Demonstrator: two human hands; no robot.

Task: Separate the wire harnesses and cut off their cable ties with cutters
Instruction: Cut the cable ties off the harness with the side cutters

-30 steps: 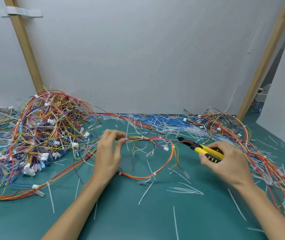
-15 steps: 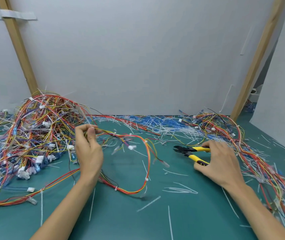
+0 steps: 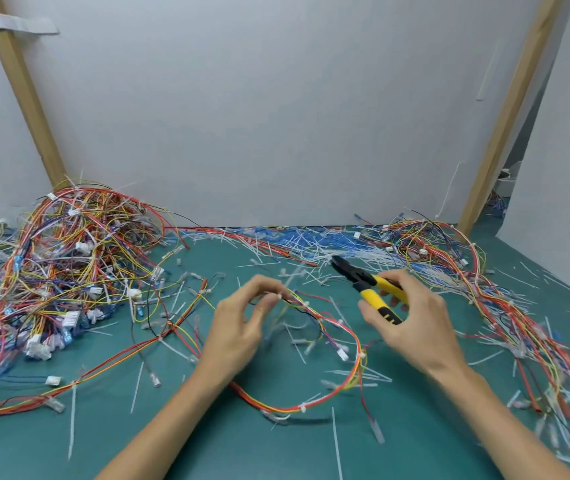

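Blur smears the fingertips (image 3: 266, 304) of the left hand (image 3: 238, 327) on the wire harness (image 3: 355, 370), the right hand (image 3: 418, 323) hides the cutters' (image 3: 373, 292) handle ends, and the tangled pile (image 3: 61, 271) runs off the left edge.

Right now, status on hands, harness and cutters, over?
Left hand pinches red-orange-yellow wire harness loop near a white cable tie. Right hand grips yellow-handled black cutters, not yet on the tie. Loose white tie offcuts on green mat, nothing blocking.

Wire piles (image 3: 68, 271) flank both sides; bare mat (image 3: 242, 445) lies nearest.
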